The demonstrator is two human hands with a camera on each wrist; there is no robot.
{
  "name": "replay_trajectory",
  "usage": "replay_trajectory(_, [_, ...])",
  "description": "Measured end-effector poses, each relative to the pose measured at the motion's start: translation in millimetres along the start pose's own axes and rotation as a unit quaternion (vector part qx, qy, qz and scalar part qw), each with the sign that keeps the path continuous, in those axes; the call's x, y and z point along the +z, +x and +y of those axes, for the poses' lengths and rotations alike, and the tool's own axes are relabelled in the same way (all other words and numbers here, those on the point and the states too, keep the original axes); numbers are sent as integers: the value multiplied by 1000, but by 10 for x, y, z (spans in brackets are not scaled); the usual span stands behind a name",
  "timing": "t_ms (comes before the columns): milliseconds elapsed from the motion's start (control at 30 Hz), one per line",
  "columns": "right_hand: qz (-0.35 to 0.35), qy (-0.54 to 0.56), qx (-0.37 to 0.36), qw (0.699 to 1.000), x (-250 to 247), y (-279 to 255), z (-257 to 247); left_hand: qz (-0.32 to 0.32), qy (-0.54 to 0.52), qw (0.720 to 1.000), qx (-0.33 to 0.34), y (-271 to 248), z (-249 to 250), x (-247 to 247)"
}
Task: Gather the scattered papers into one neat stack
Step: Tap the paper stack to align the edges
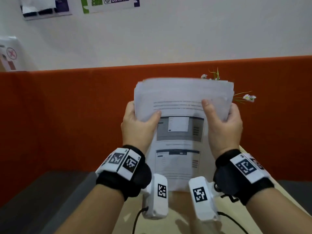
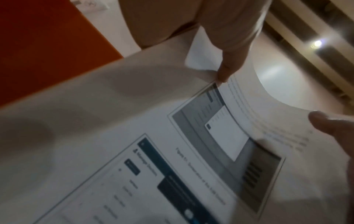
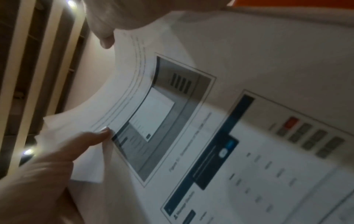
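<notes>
A stack of white printed papers (image 1: pixel 183 98) stands upright in front of me, its top sheet showing text lines and two screenshots. My left hand (image 1: pixel 140 127) grips the stack's left edge, with the thumb on the front by the upper screenshot's corner. My right hand (image 1: pixel 223 127) grips the right edge, thumb on the text lines. The upper edges of the sheets are slightly uneven and blurred. The stack's lower edge hangs just over the beige table (image 1: pixel 179 215). The left wrist view shows the top sheet (image 2: pixel 134 124) and my left thumb (image 2: pixel 226 71). The right wrist view shows the same sheet (image 3: pixel 249 60).
An orange partition (image 1: pixel 67 115) runs across behind the table, with a white wall and posters (image 1: pixel 109 2) above it. Artificial flowers (image 1: pixel 249 97) poke out behind the stack at the right. A grey surface (image 1: pixel 50 191) lies to the left of the table.
</notes>
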State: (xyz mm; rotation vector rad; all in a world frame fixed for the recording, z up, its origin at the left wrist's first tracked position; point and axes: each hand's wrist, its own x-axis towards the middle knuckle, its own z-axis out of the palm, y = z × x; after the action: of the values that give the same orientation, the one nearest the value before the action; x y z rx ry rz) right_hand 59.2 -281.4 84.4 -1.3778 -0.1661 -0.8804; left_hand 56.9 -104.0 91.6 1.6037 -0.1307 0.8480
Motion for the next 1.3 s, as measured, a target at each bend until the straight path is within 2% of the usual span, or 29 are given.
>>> replay_trajectory(67, [-6,-14,24,1000,-52,-39,72,0,13,999,-42,-49,-110,-38])
replay_trajectory(167, [-61,-29,73,995,-101,-115,245,-12,-9,991,-134,-144,-268,-69])
replay_trajectory(233, [-92,-43,89,991,-112,-144,342,-24,-15,987,-161,-162,-312,-81])
replay_trajectory(300, [-104,-28,106,989,-126,-144,394,-10,26,992,-125,-139,-230,-105])
replay_trajectory(367, [-115,-3,119,986,-133,-136,393,33,133,991,3,-80,-27,-158])
replay_trajectory(400, [-123,6,119,985,-137,-133,390,46,204,974,90,-48,123,-177])
replay_trajectory(433, [-128,15,118,985,-141,-129,390,47,279,943,173,-27,293,-178])
replay_trajectory(467, [-135,24,118,984,-145,-128,382,33,346,908,232,-7,451,-153])
replay_trajectory(500, [-142,32,116,982,-146,-126,379,3,406,876,260,10,583,-113])
replay_trajectory(533, [-149,38,116,981,-144,-128,372,-47,453,850,263,35,663,-55])
replay_trajectory(600, [-153,43,121,980,-139,-128,353,-178,529,799,225,73,702,70])
replay_trajectory(633, [-153,46,121,980,-141,-128,345,-225,546,780,204,83,692,125])
replay_trajectory(667, [-155,51,121,979,-143,-128,336,-241,546,777,199,86,685,170])
replay_trajectory(733, [-164,62,124,977,-144,-131,318,-218,522,793,225,85,691,237])
replay_trajectory(866, [-182,81,130,971,-143,-127,299,-278,524,773,227,101,734,360])
replay_trajectory(933, [-185,77,135,970,-136,-114,293,-250,514,780,256,162,740,394])
replay_trajectory(966, [-184,73,138,970,-136,-105,300,-251,519,774,261,197,747,418])
replay_trajectory(1033, [-183,63,147,970,-135,-94,312,-295,532,758,235,232,767,440])
replay_trajectory(1066, [-181,51,151,970,-137,-91,314,-311,528,761,214,255,772,438])
replay_trajectory(1133, [-165,-2,146,975,-190,-86,341,-300,489,793,206,326,778,373])
replay_trajectory(1233, [-113,-95,162,976,-400,-73,455,-196,393,877,193,457,774,96])
replay_trajectory(1300, [-72,-91,207,971,-551,-33,517,-135,321,924,156,517,684,-156])
